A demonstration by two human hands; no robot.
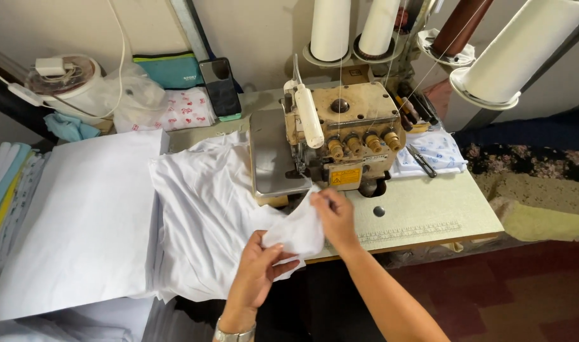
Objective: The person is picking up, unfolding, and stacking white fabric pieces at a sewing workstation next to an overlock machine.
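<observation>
Hands clamped, we pinch the white fabric piece (295,231), left hand (257,272) low, right hand (334,215) high: soft, light, floppy, best gripped along edges.

White cloth piece (299,231), crumpled, by overlock mach.

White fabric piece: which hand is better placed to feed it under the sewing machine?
Probably the right hand. It pinches the white fabric piece's upper edge just below the sewing machine, while the left hand grips the lower end, nearer the body.
</observation>
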